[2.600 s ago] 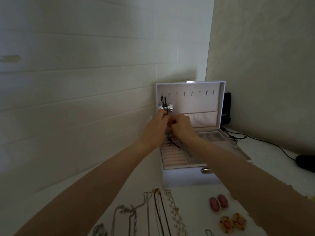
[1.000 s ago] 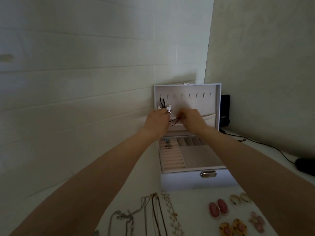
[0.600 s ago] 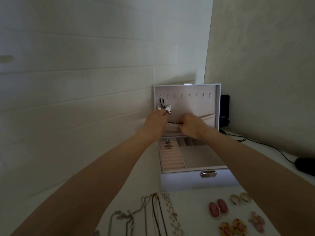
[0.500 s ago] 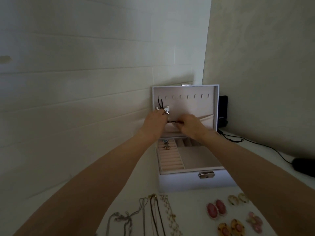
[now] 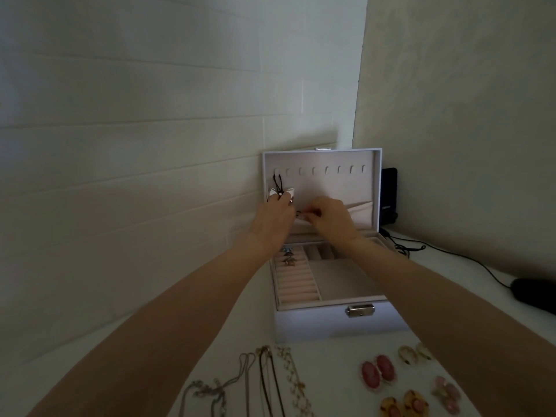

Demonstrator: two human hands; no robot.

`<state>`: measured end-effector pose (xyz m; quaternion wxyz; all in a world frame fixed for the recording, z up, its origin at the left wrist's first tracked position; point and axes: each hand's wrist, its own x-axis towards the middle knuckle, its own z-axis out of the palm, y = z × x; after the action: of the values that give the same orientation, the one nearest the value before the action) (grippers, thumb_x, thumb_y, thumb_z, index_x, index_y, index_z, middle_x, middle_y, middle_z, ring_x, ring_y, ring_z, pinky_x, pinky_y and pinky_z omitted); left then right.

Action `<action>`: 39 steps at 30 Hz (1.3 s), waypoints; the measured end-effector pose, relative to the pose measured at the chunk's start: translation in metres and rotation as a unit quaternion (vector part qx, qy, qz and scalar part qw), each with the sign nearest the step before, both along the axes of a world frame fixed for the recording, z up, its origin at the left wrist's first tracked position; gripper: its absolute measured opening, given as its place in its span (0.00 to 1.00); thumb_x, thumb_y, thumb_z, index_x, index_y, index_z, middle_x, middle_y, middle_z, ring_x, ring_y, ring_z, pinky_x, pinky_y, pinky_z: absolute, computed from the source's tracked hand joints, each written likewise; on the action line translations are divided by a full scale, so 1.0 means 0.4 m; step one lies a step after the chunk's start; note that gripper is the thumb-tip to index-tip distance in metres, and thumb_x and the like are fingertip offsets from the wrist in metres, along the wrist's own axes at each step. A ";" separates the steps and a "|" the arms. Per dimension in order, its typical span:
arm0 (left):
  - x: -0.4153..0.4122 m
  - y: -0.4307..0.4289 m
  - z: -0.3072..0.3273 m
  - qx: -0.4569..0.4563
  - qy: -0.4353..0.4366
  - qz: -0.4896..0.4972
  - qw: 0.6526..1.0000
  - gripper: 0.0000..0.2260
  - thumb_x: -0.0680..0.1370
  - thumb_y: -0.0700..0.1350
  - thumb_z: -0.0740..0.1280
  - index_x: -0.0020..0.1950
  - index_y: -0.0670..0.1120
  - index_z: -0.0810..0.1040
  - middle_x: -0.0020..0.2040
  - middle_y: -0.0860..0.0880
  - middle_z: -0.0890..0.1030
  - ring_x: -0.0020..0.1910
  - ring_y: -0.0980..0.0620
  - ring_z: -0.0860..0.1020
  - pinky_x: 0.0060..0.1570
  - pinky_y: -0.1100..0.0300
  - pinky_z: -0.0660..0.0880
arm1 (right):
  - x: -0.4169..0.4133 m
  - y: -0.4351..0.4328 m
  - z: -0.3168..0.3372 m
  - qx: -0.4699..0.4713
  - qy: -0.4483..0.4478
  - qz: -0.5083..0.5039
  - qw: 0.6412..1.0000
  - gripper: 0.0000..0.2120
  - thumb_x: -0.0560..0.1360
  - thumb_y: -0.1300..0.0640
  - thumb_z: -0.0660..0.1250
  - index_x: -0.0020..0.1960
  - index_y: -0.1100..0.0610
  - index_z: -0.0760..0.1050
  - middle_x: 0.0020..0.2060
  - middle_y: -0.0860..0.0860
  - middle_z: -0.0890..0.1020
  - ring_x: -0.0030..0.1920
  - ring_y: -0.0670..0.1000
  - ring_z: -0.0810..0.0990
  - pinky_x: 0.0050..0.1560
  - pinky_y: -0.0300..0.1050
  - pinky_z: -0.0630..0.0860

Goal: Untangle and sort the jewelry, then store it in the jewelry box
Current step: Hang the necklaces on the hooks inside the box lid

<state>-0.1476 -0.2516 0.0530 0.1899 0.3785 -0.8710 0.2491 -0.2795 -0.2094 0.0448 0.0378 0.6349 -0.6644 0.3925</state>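
Note:
A white jewelry box (image 5: 340,325) stands open against the wall, its lid upright with a row of hooks. A black cord necklace with a silver bow pendant (image 5: 281,191) hangs from the leftmost hook. My left hand (image 5: 272,221) is raised just under the pendant, fingers touching it. My right hand (image 5: 329,218) pinches the loose end of the black cord at the lid's fabric pocket (image 5: 359,212). Two rings (image 5: 288,256) sit in the ring rolls of the tray.
Several chain necklaces (image 5: 264,383) lie in a row on the white table in front of the box. Pink and amber earrings (image 5: 406,383) lie to the right. A black cable (image 5: 469,263) and a dark device (image 5: 535,293) sit at the right.
Both hands rose from the tray to the lid. The cord's lower end was lifted from the tray to the lid pocket, and the view shifted slightly.

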 end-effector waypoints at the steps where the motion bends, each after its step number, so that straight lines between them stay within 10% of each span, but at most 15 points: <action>1: -0.003 -0.002 -0.001 -0.002 0.002 0.006 1.000 0.15 0.80 0.36 0.56 0.66 0.40 0.70 0.70 0.44 0.66 0.66 0.42 0.67 0.52 0.53 0.72 | 0.003 -0.002 -0.006 0.013 0.012 0.005 1.000 0.08 0.75 0.58 0.67 0.49 0.62 0.81 0.46 0.57 0.81 0.48 0.56 0.78 0.49 0.48 0.73; 12: -0.001 -0.006 -0.010 -0.026 0.036 -0.002 0.999 0.15 0.65 0.34 0.74 0.51 0.39 0.81 0.57 0.43 0.78 0.47 0.43 0.79 0.32 0.57 0.74 | 0.020 -0.007 0.013 0.054 -0.041 -0.018 0.998 0.07 0.75 0.56 0.67 0.50 0.58 0.80 0.46 0.56 0.83 0.48 0.55 0.80 0.51 0.48 0.76; 16: 0.017 -0.007 -0.024 -0.075 -0.021 -0.021 0.997 0.10 0.64 0.40 0.73 0.45 0.45 0.83 0.50 0.45 0.81 0.48 0.46 0.79 0.44 0.57 0.74 | 0.031 0.005 0.000 0.073 0.001 0.012 0.997 0.09 0.72 0.61 0.64 0.48 0.59 0.82 0.46 0.56 0.83 0.48 0.56 0.79 0.51 0.49 0.76; 20: 0.010 0.000 -0.022 -0.034 -0.063 -0.013 0.997 0.14 0.74 0.44 0.62 0.59 0.43 0.74 0.58 0.44 0.76 0.59 0.45 0.72 0.59 0.54 0.64 | 0.042 0.003 -0.006 0.086 0.052 0.005 0.995 0.07 0.71 0.60 0.65 0.46 0.59 0.81 0.45 0.59 0.82 0.49 0.60 0.78 0.51 0.49 0.73; 28: 0.000 0.006 0.002 0.003 -0.073 0.019 0.997 0.12 0.76 0.39 0.61 0.60 0.42 0.72 0.60 0.43 0.76 0.61 0.44 0.72 0.57 0.54 0.65 | 0.030 0.001 -0.001 0.101 0.139 -0.017 0.985 0.13 0.75 0.61 0.62 0.59 0.58 0.76 0.55 0.57 0.80 0.56 0.59 0.77 0.57 0.50 0.69; 32: 0.006 0.012 0.014 -0.036 -0.050 -0.012 0.998 0.11 0.66 0.38 0.73 0.47 0.41 0.79 0.53 0.41 0.81 0.46 0.43 0.80 0.43 0.56 0.73 | 0.012 0.000 0.001 0.084 0.157 -0.044 0.983 0.12 0.77 0.59 0.60 0.57 0.54 0.78 0.54 0.53 0.82 0.56 0.56 0.77 0.57 0.49 0.68; 39: 0.017 0.021 -0.007 -0.037 -0.038 -0.017 0.998 0.16 0.74 0.38 0.61 0.61 0.43 0.70 0.61 0.44 0.75 0.61 0.45 0.70 0.58 0.55 0.63 | 0.013 0.019 0.002 0.031 0.147 -0.044 0.988 0.16 0.73 0.65 0.60 0.58 0.56 0.76 0.54 0.53 0.81 0.56 0.57 0.74 0.55 0.50 0.66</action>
<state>-0.1409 -0.2434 0.0502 0.1750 0.3469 -0.8740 0.2917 -0.2743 -0.2017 0.0455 0.1324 0.6569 -0.6904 0.2727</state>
